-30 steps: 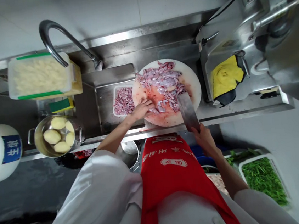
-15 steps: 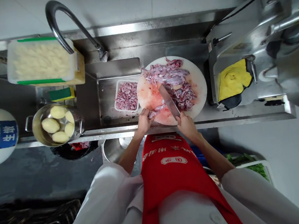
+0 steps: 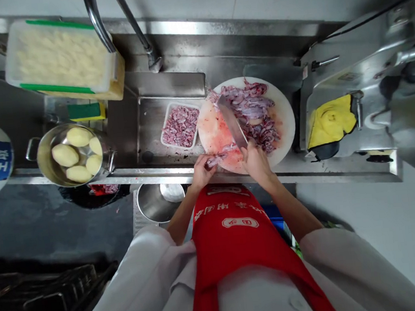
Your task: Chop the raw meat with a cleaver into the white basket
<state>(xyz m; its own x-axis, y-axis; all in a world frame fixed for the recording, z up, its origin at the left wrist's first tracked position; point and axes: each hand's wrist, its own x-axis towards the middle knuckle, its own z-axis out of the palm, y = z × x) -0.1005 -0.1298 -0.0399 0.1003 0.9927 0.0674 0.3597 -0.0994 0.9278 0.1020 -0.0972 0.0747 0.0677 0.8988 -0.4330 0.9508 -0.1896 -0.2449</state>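
A round white cutting board (image 3: 284, 132), stained red on its left half, carries a heap of raw meat (image 3: 248, 102) at its back and right. My right hand (image 3: 256, 163) is closed around the handle of a cleaver (image 3: 232, 122), whose broad blade points away and to the left over the board. At the board's front left edge my left hand (image 3: 202, 172) pinches one end of a strip of raw meat (image 3: 217, 159). The strip's other end reaches toward the blade. Left of the board, a white tray (image 3: 163, 139) holds small chopped meat pieces (image 3: 182, 125).
A steel pot (image 3: 39, 161) of peeled potatoes stands left, below a lidded plastic box (image 3: 70, 85) and a green-yellow sponge (image 3: 84, 111). The faucet (image 3: 134, 22) arches over the back. Right lies a yellow cloth (image 3: 330, 122) on a metal machine.
The view has tilted and shifted a little. My left hand has raised its end of the meat strip slightly; the cleaver stays in my right hand beside it.
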